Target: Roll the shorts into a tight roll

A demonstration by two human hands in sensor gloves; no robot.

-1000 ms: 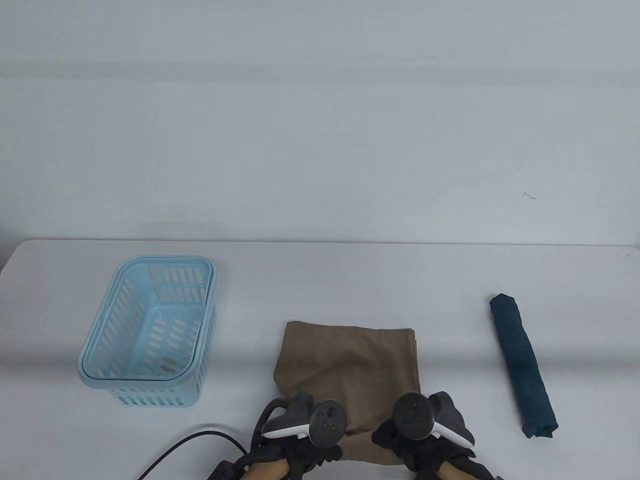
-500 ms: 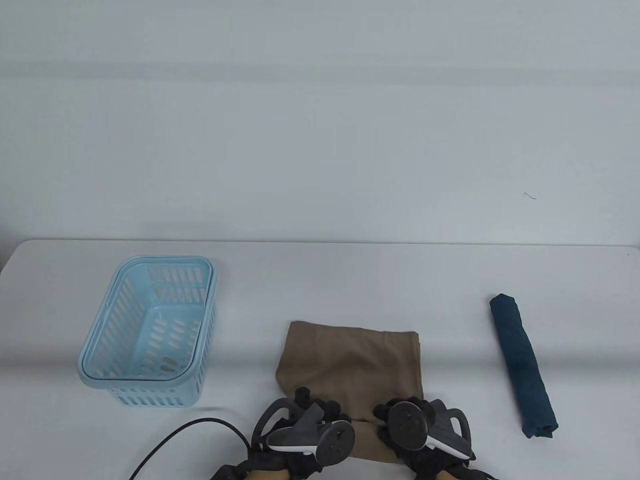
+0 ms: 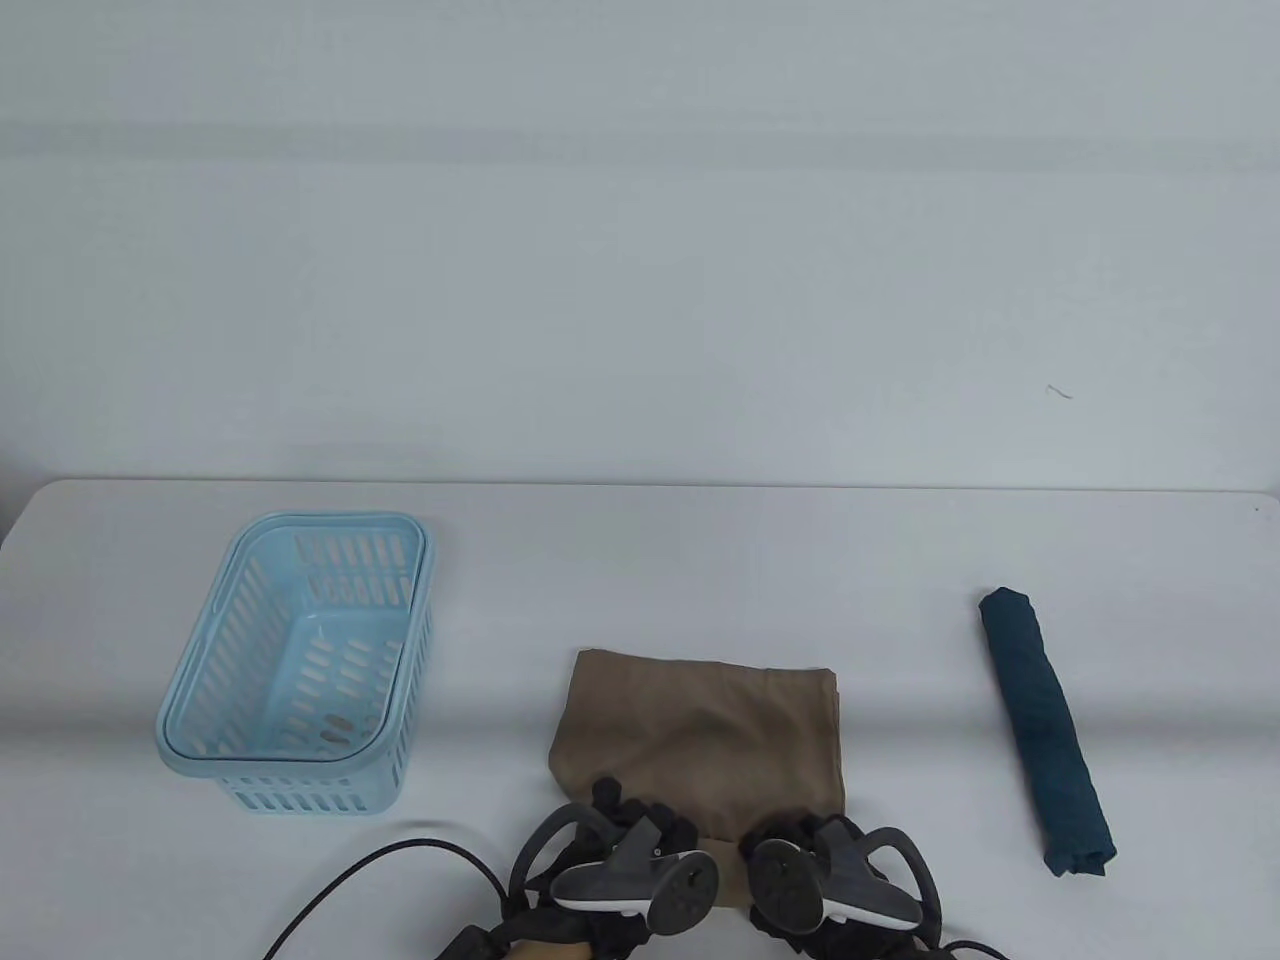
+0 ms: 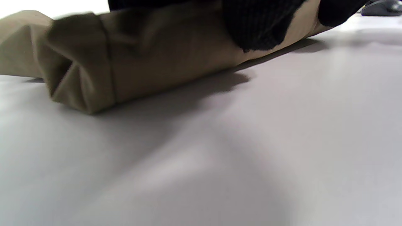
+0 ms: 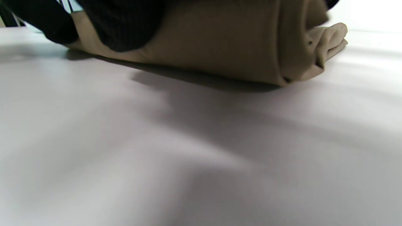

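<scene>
Shorts (image 3: 700,725), smooth tan cloth, half rolled; both gloved hands (image 3: 640,850) (image 3: 800,860) press its cylindrical roll.

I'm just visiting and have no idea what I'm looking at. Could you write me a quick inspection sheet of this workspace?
Surface: white table, matte, no stains seen.
Job's things: tan shorts, near end rolled, far part flat.
Clutter: light blue basket at left, apparently empty; dark teal rolled cloth at right.
Grippers: left hand and right hand in black gloves, both pressing the roll.
Cables: black cable by the left hand.
Surroundings: plain pale wall; nothing else seen.
</scene>
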